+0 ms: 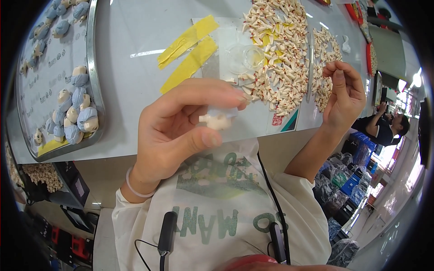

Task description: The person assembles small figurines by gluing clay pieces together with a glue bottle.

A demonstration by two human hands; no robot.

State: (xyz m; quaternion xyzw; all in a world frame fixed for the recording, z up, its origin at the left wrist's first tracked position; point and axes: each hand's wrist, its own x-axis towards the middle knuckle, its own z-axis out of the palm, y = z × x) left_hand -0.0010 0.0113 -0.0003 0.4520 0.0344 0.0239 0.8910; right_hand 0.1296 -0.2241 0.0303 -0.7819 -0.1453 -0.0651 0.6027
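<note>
My left hand [169, 122] is raised over the front edge of the table. Its thumb and fingers are closed on a small cream and light-blue figure [220, 121], partly hidden by the fingertips. To the right, my right hand [346, 92] is held up with its thumb and fingers drawn together; whatever may be between them is too small to make out. Beside that hand spreads a smaller heap of cream pointed pieces [323, 45]. A larger heap of cream pieces with red tips [285, 58] lies between my hands. A clear round dish [253, 56] touches that larger heap.
At the left, a metal-rimmed tray [92, 67] holds several blue and cream figures [79, 106]. Yellow tape strips [190, 63] cross the table. A thin metal bar [311, 67] separates the heaps. Below the table stands a dark bin [72, 180]. Another person [384, 124] is at the far right.
</note>
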